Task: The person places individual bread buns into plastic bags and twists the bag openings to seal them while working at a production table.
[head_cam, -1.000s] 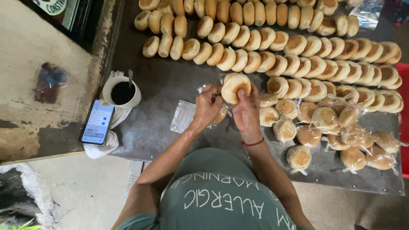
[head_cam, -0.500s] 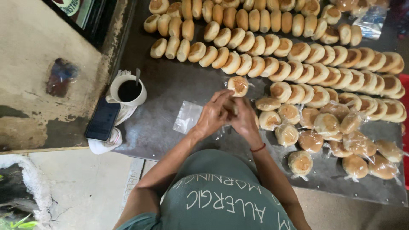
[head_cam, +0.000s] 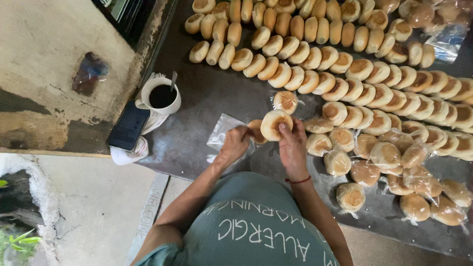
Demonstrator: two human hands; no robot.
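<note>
A: Two hands meet near the table's [head_cam: 207, 98] front edge; what does each grip?

B: Right hand [head_cam: 293, 148], fingers curled, pinches a bun [head_cam: 273, 124], thumb on top. Left hand [head_cam: 235, 144], fingers closed, grips a clear bag [head_cam: 224, 135] beside a second bun [head_cam: 256, 131], seemingly keeping its mouth reachable.

A: Surroundings?

B: Bare buns [head_cam: 315, 44] in rows toward the far edge, bagged buns [head_cam: 394, 167] grouped right; cup [head_cam: 161, 96] and phone [head_cam: 129, 125] at the left edge, apart from the bread.

Two hands, the left hand [head_cam: 235, 144] and the right hand [head_cam: 292, 148], work at a dark counter [head_cam: 207, 93]. One white cup [head_cam: 161, 96] of dark drink holds one spoon [head_cam: 173, 80]. One phone [head_cam: 129, 125] lies beside it. Several dozen bare bread rolls [head_cam: 315, 54] lie in rows; roughly twenty bagged rolls [head_cam: 374, 162] lie nearer.
</note>
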